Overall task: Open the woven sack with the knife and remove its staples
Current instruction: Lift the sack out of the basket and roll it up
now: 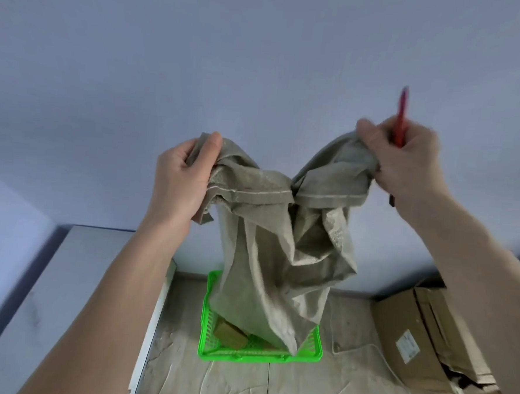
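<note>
My left hand (pixel 182 177) is curled tight round one bunched corner of the woven sack (pixel 280 246), thumb laid over the top of the cloth, and my right hand (pixel 407 158) grips the opposite corner while also keeping the red-handled knife (pixel 400 120) clamped in the same fist, its upper end pointing up and away from the fabric and from my other hand, which I judge is the safest way to carry it while both hands are busy. I hold the two corners high and apart so that the hemmed edge sags in a shallow V between them and the rest of the sack hangs down freely, its lowest tip dipping into the green plastic basket (pixel 313 354) on the pale table (pixel 241 387). Held upside down like this, I take it, the sack can let whatever is in it drop straight into the basket instead of scattering; a few brownish blocks (pixel 230 336) already lie in there beside the hanging cloth. I cannot see any staples from here, the weave being crumpled and a little blurred. Off to my right, well apart from the basket, a cardboard box (pixel 420 337) with a white label leans at the table's edge, and a plain wall rises behind everything.
</note>
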